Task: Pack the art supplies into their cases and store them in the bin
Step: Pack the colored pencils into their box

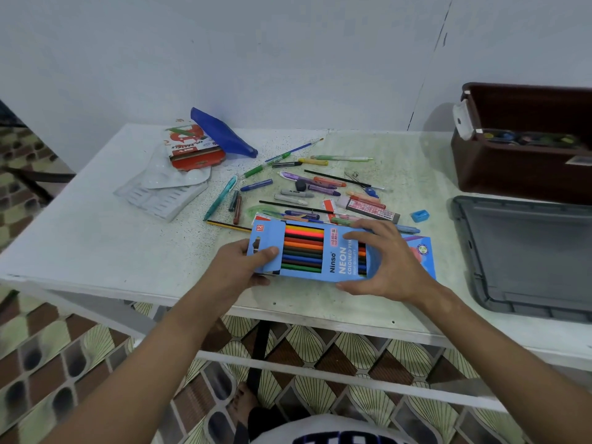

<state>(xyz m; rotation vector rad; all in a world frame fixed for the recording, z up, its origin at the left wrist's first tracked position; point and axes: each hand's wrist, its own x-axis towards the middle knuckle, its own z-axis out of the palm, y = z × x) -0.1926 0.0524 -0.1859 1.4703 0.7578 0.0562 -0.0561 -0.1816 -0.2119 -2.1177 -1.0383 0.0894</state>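
Together, both hands' fingers [362, 235] gripping pencil box [320, 254]

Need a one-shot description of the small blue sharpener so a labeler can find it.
Start at the grey bin lid lying flat at the table's right edge. Just left of its far corner sits the blue sharpener. It is the only short, blocky blue piece there; the neighbouring crayons and pens are long and thin.

Both forearms are bare from the lower edge of the view to the wrists, with no sleeve, watch, bracelet or ring showing on either. The left hand [243, 267] and the right hand [389, 267] wear no gloves. At the bottom centre sits a white fabric garment [320, 432] printed with large dark navy block letters, cut off by the edge.
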